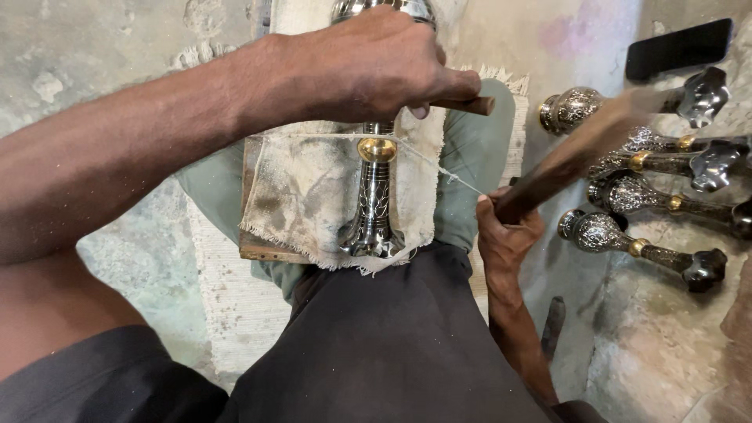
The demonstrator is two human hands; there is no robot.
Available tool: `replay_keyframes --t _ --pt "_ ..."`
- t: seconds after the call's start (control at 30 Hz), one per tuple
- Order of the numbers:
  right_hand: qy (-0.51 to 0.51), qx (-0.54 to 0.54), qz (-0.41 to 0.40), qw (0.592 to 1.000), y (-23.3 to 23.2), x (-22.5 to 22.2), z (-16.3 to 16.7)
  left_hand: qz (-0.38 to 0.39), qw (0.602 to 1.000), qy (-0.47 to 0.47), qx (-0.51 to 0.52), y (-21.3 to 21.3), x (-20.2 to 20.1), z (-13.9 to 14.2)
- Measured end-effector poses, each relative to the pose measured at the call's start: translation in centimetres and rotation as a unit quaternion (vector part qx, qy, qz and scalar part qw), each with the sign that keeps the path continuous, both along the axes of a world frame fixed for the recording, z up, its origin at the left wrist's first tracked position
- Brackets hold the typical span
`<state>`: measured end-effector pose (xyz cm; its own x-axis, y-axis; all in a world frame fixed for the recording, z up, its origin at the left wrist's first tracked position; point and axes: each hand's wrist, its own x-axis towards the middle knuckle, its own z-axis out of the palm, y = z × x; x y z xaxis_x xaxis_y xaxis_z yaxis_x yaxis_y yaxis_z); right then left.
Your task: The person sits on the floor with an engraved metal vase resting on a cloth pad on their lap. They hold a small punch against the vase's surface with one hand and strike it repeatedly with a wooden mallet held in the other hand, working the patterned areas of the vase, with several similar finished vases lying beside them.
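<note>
An engraved silver metal stem with a gold ring (374, 196) lies on a frayed cloth (309, 188) over a wooden board (252, 244) on my lap. My left hand (368, 66) is closed around a thin wooden-handled tool (468, 104), held above the stem's upper part. My right hand (504, 235) grips a wooden stick (572, 153), blurred with motion, raised to the right of the stem. The tool's tip is hidden under my left hand.
Several similar engraved metal pieces (627, 192) with dark flared ends lie on the stone floor at the right. A black phone (678, 47) lies at the top right. A dark rod (552, 327) rests by my right forearm. A white mat (235, 313) lies beneath me.
</note>
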<state>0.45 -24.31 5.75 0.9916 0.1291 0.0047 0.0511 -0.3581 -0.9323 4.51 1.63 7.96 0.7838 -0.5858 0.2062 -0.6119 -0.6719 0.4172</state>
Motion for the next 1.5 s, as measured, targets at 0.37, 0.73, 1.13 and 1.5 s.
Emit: replay_keyframes --t 0.37,0.73,1.13,1.5 --pt "-0.075 -0.058 0.014 0.995 0.0 0.4 0.0 -0.034 0.998 -0.025 -0.042 0.9 -0.1 -0.2" --pt "-0.149 -0.263 0.006 0.953 -3.3 0.3 -2.0 -0.038 0.994 -0.072 -0.074 1.6 -1.5 -1.7" --pt "0.003 0.153 0.052 0.987 -2.5 -0.8 -1.5 -0.003 0.999 0.032 -0.04 0.3 0.2 -2.4" --pt "0.038 0.125 0.149 0.98 -5.0 3.1 -1.5 0.294 0.884 -0.061 -0.358 -0.6 -7.4 -4.1"
